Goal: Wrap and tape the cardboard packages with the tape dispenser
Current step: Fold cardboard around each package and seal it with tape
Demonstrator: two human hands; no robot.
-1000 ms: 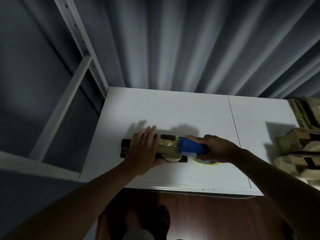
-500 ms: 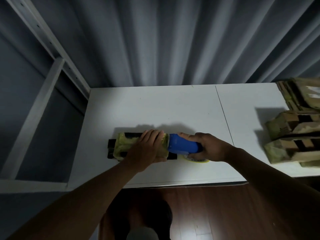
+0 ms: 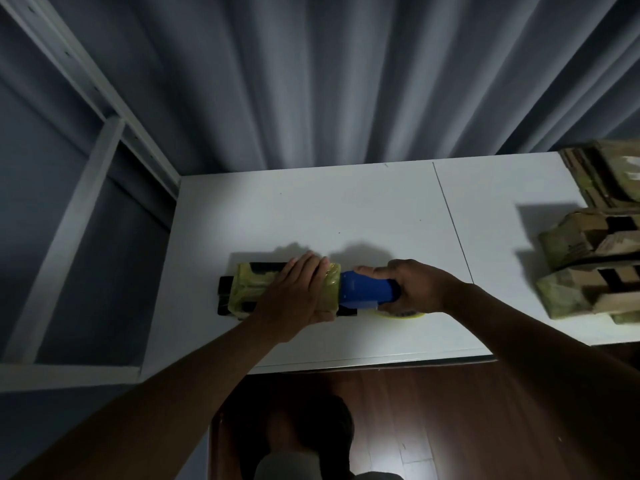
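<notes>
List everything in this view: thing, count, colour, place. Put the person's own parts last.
Tape-wrapped cardboard package: one, yellowish tape over black, lying left of centre on the table.
Blue plastic tape dispenser: one, blue, against the package's right end.
Yellow tape roll: one, yellow, mostly hidden under the right hand.
Stacked taped cardboard packages: several, exact count unclear, tan and black, at the table's right edge.
White table: one, white, centre.
Grey curtain: one, grey, behind the table.
White metal shelf frame: one, white, left.
Wooden floor: brown, below the table.
Left hand: one, pressing flat on the package.
Right hand: one, its grip around the dispenser.
</notes>
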